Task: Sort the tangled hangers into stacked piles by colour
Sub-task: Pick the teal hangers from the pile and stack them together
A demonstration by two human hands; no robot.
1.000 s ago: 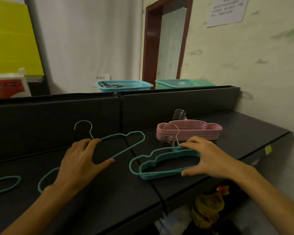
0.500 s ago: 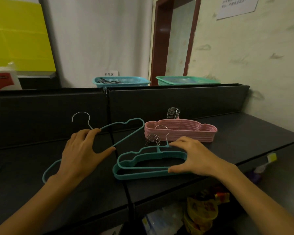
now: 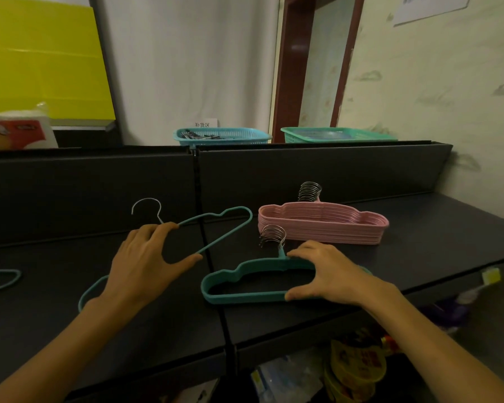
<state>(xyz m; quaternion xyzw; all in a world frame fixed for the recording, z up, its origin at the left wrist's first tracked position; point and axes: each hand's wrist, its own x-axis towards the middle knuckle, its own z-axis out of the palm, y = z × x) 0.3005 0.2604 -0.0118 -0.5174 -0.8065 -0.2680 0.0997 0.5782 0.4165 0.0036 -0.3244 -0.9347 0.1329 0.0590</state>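
Holding loose teal hanger [image 3: 216, 225], left hand [image 3: 146, 263] fingers curled; right hand [image 3: 329, 271] pinching teal pile [image 3: 245, 282]; pink pile [image 3: 322, 223] stacked; stray teal hanger [image 3: 3, 279] left.

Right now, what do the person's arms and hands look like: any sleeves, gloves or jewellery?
Both forearms are bare as far as the frame shows: no sleeves in view. The left hand and right hand wear no gloves, and no rings, watch or wristband show. Fingers are uncovered.

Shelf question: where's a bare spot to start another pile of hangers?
Bare shelf lies right of the pink stack, out to the wall. More lies left, between the left hand and the stray teal hanger. The middle is crowded: right hand, teal stack.
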